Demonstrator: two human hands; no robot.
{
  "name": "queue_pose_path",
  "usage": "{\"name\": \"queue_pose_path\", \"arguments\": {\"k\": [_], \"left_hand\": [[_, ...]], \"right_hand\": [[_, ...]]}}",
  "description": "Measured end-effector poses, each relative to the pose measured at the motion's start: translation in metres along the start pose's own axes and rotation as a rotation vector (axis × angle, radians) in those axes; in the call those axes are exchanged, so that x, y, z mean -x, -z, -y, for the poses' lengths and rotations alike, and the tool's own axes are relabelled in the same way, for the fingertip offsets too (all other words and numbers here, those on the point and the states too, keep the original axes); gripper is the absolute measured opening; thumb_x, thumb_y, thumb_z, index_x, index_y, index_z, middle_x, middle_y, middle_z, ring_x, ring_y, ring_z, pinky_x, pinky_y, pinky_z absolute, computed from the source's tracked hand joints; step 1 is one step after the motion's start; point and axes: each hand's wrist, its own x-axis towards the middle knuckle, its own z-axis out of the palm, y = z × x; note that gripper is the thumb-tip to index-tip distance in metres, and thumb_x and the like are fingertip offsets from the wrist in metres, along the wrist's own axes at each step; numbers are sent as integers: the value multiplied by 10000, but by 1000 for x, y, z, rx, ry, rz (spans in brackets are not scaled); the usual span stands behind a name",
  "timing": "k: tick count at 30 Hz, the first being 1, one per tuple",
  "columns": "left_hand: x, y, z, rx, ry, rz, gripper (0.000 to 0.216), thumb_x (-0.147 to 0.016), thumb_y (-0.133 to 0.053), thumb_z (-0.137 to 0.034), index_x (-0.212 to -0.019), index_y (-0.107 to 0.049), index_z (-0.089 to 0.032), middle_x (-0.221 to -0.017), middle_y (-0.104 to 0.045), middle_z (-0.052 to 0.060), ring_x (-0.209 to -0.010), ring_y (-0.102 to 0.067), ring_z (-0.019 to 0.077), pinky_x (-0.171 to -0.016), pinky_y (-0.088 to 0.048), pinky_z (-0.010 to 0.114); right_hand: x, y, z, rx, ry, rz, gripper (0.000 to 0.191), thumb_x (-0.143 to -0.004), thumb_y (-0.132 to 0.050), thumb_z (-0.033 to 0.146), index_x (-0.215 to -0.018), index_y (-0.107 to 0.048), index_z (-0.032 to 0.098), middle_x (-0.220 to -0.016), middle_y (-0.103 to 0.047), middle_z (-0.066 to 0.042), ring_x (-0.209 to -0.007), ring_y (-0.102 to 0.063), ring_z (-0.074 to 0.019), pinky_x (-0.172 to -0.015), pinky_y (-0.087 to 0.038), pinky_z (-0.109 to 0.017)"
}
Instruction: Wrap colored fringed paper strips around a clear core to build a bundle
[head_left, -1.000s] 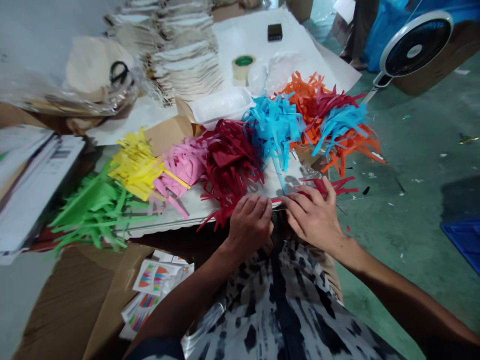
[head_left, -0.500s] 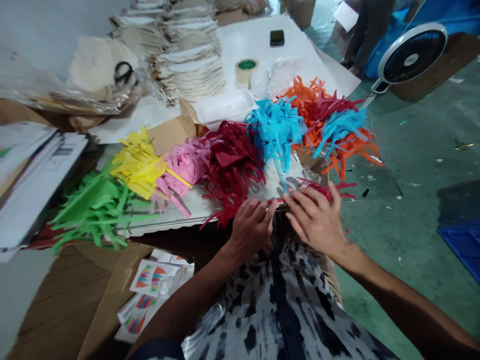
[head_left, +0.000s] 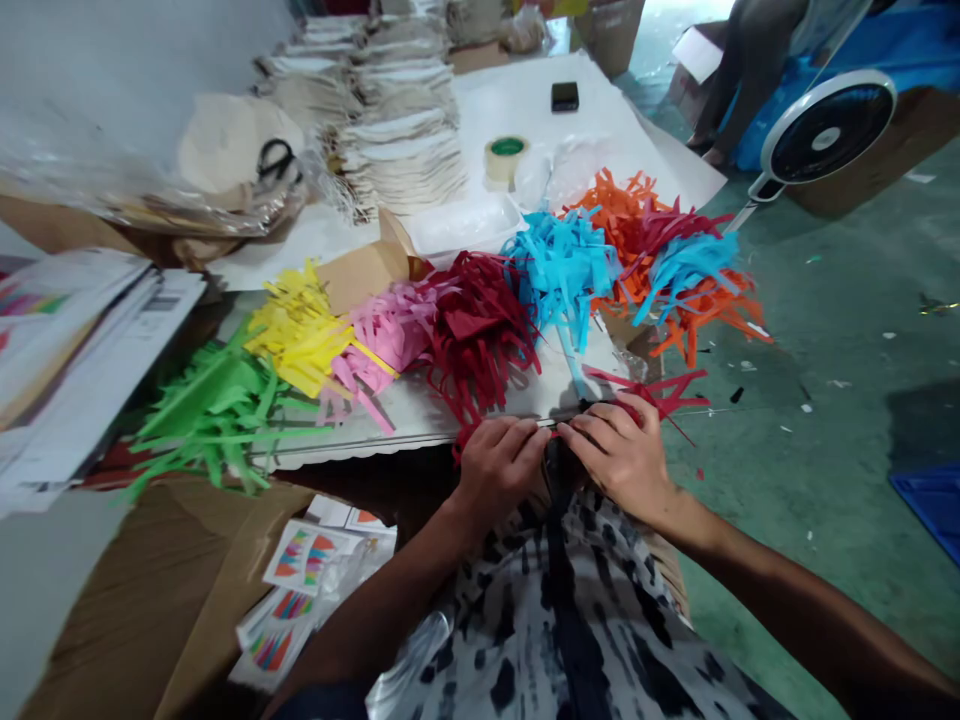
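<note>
My left hand (head_left: 501,462) and my right hand (head_left: 619,453) meet at the near edge of a white board (head_left: 420,415), fingers curled and pinched together over a thin clear bag with dark red paper strips (head_left: 651,390). What exactly each pinch holds is hidden. Behind them lie piles of cut paper strips: dark red (head_left: 480,325), blue (head_left: 561,268), pink (head_left: 390,330), yellow (head_left: 300,330), green (head_left: 214,410) and orange (head_left: 637,215).
A roll of tape (head_left: 506,155), a white tray (head_left: 465,222), stacked cream cloth bags (head_left: 397,140) and scissors (head_left: 276,160) sit farther back. Printed sheets (head_left: 75,340) are stacked at left, colour cards (head_left: 304,560) lie in a cardboard box below. A floor fan (head_left: 825,125) stands at right, beside another person's legs (head_left: 739,70).
My right hand's fingers, spread flat over the strips before, have curled in and drawn back to the board's edge beside my left hand. The view has tilted slightly.
</note>
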Motion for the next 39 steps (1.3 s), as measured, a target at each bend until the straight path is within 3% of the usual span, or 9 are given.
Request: {"name": "queue_pose_path", "arguments": {"k": [4, 8, 14, 17, 20, 23, 27, 31, 39], "left_hand": [[-22, 21, -21, 326, 283, 36, 233, -1011, -639, -255, -1189, -785, -217, -1060, -826, 84, -988, -738, 240, -892, -534, 384], [-48, 40, -29, 1038, 752, 92, 286, -993, -678, -447, -1021, -858, -227, -976, -830, 73, -827, -737, 210, -760, -534, 318], [-67, 44, -30, 1691, 1096, 272, 340, -712, -949, -453, -858, -828, -171, -789, -768, 42, -589, -613, 96, -582, -436, 218], [-73, 42, -32, 1730, 1081, 182, 331, -675, -976, -410, -832, -810, -171, -777, -758, 26, -639, -646, 105, -655, -489, 226], [-86, 42, -28, 1644, 959, 42, 255, -715, -954, -382, -816, -817, -193, -885, -775, 15, -771, -684, 119, -769, -528, 240], [-103, 45, -22, 1611, 867, -54, 208, -707, -955, -359, -778, -823, -215, -1023, -785, 14, -967, -709, 148, -892, -535, 238], [-116, 47, -17, 1652, 969, -41, 301, -634, -989, -403, -788, -823, -205, -846, -769, 10, -756, -687, 118, -715, -523, 224], [-117, 45, -14, 1645, 989, -87, 357, -572, -1017, -398, -782, -814, -192, -807, -776, 7, -708, -689, 101, -690, -511, 218], [-106, 37, -10, 1467, 871, -146, 200, -758, -927, -366, -813, -823, -205, -756, -733, -13, -683, -635, 88, -682, -482, 217]], "right_hand": [[-12, 22, -5, 6, -28, -115, 270, -970, -700, 178, -1155, -773, 361, -1025, -813, 28, -1014, -677, -212, -1055, -411, -469], [-28, 52, -15, 0, -36, -234, 409, -944, -733, 199, -1292, -728, 414, -980, -816, 34, -934, -702, -231, -972, -426, -474], [-40, 71, -14, -221, -188, -261, 264, -958, -741, 225, -1186, -784, 350, -991, -820, -5, -961, -717, -248, -921, -471, -466], [-50, 66, -11, -606, -459, -248, 82, -957, -748, 308, -1003, -816, 309, -920, -805, -18, -889, -715, -230, -842, -527, -421], [-65, 58, -12, -1021, -703, -199, 151, -919, -781, 392, -852, -800, 258, -838, -779, -15, -758, -679, -191, -725, -517, -351], [-82, 50, -16, -1237, -798, -221, 166, -878, -809, 391, -801, -789, 245, -800, -748, 1, -735, -640, -164, -725, -494, -315], [-96, 46, -19, -1257, -795, -298, 186, -823, -836, 381, -736, -764, 234, -779, -719, 6, -770, -628, -164, -751, -480, -304], [-102, 49, -23, -1325, -776, -182, 224, -877, -756, 421, -782, -767, 219, -781, -716, -5, -768, -627, -169, -727, -475, -299], [-105, 46, -26, -1066, -576, -225, 232, -918, -772, 408, -770, -737, 233, -800, -708, -7, -828, -644, -184, -818, -489, -342]]}}
